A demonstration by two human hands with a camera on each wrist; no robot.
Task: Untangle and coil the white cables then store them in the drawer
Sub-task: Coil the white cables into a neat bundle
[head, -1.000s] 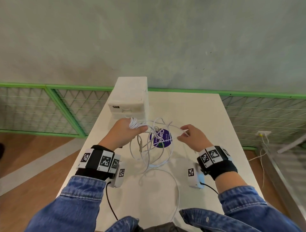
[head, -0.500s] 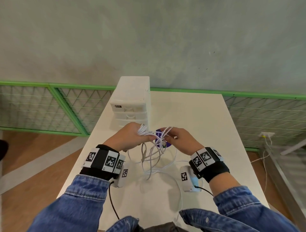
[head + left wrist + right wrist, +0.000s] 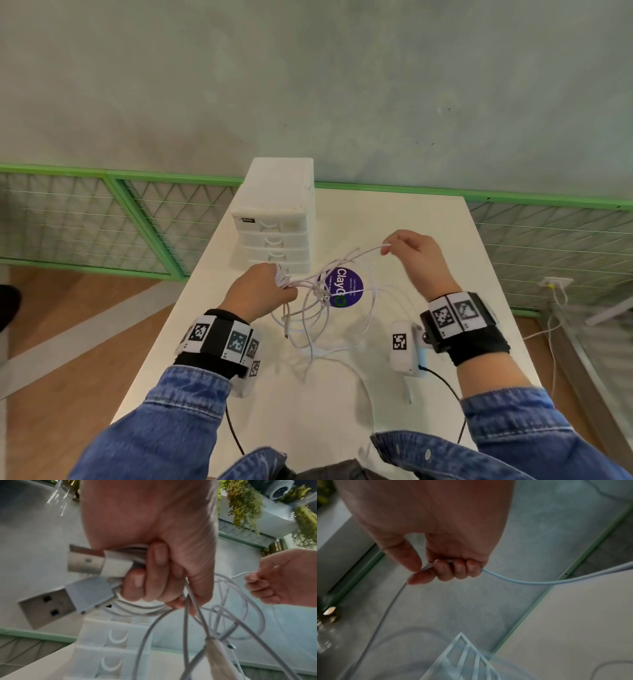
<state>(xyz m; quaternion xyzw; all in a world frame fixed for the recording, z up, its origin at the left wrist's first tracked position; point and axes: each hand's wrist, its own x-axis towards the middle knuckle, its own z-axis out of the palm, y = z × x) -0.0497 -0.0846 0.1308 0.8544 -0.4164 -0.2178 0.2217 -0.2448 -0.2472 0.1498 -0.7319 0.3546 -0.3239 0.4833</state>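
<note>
Cable end hidden in right hand

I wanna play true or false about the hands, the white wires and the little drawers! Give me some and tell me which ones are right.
1. The left hand grips a bunch of white cables. True.
2. The right hand is empty. False: it pinches one cable strand.
3. A drawer of the drawer unit is pulled open. False: all look closed.
4. A purple sticker lies on the table under the cables. True.
5. The cables are neatly coiled. False: they hang in tangled loops.
</note>
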